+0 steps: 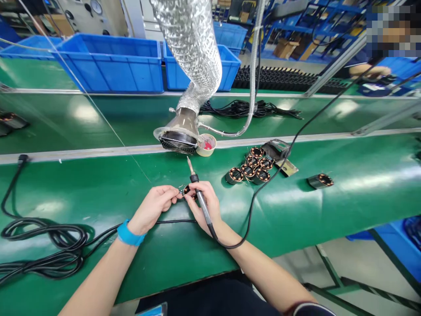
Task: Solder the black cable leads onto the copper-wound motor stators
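Between my hands, low over the green bench, is a small round copper-wound coil part [187, 190], partly hidden by fingers. My left hand [160, 202], with a blue band at its wrist, pinches something thin at the part's left side; wires seem to be there, too small to make out. My right hand [205, 202] holds a soldering iron [203, 205] with its tip pointing up and away, and its fingertips touch the coil part. The iron's black cord runs over the right forearm.
A fume extractor [179, 136] hangs ahead beside a small round dish [206, 145]. Several wound stators [251, 166] stand to the right, one farther off [320, 181]. Coiled black cable [59, 245] lies left. Blue bins [112, 63] are behind; a person's hand is at the upper right.
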Tool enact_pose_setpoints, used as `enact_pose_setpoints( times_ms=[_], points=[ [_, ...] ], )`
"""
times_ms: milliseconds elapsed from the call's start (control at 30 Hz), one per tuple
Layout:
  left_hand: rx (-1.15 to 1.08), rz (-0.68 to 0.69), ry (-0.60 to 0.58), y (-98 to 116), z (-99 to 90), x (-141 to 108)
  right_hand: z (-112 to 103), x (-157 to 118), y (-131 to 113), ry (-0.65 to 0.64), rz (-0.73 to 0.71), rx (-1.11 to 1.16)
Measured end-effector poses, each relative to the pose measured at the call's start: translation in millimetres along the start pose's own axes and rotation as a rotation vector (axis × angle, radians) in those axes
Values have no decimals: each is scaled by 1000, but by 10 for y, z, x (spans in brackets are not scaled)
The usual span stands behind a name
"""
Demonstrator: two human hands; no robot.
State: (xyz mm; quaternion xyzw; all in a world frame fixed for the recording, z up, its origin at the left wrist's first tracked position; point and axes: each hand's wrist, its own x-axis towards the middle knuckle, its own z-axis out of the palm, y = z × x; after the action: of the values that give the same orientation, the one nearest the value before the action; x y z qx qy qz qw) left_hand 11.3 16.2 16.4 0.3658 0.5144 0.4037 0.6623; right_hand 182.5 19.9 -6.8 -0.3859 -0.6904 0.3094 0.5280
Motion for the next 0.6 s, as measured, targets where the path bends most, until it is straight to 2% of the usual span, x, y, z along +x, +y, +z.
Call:
enact_pose_setpoints(
  times_ms=[267,467,600],
  points=[
    [-46,-17,-34,-6,34,0,-7,7,2,2,89,72],
    [-108,-43,-57,-104,29,54,-5,-9,52,1,34,75],
    [-109,-12,-62,-76,18,22,-18,-14,21,3,6,56]
  ],
)
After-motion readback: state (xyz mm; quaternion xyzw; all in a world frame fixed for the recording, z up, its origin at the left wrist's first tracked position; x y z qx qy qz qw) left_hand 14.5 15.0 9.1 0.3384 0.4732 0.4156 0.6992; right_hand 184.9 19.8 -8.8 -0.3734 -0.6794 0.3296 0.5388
